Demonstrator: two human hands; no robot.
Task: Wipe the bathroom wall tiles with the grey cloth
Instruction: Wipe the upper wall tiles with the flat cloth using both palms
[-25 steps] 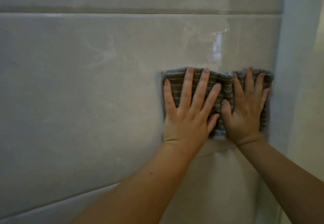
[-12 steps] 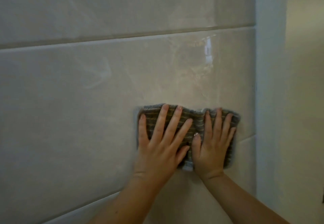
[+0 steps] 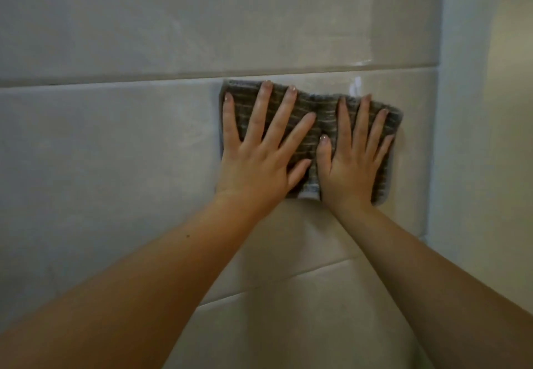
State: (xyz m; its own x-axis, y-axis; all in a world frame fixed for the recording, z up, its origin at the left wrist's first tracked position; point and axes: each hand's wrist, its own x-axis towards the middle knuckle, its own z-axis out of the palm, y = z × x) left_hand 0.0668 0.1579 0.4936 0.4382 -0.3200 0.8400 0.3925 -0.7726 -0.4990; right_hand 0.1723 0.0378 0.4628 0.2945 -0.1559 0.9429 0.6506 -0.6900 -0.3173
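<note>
A grey ribbed cloth point(image 3: 318, 114) lies flat against the glossy beige wall tiles point(image 3: 115, 152), its top edge just under a horizontal grout line point(image 3: 144, 80). My left hand point(image 3: 259, 161) presses on the cloth's left half with its fingers spread. On the right half, my right hand point(image 3: 350, 166) presses flat in the same way, thumb beside my left thumb. Both palms hide the lower middle of the cloth. Both forearms reach up from the bottom of the view.
The tiled wall ends in a vertical corner, where a pale side wall point(image 3: 478, 138) begins a short way right of the cloth. A second grout line point(image 3: 288, 282) runs below my hands. A bright reflection point(image 3: 356, 87) shows just above the cloth.
Both hands slid the cloth down a little, then up the tile to just below the upper grout line. It now sits slightly farther left of the corner.
</note>
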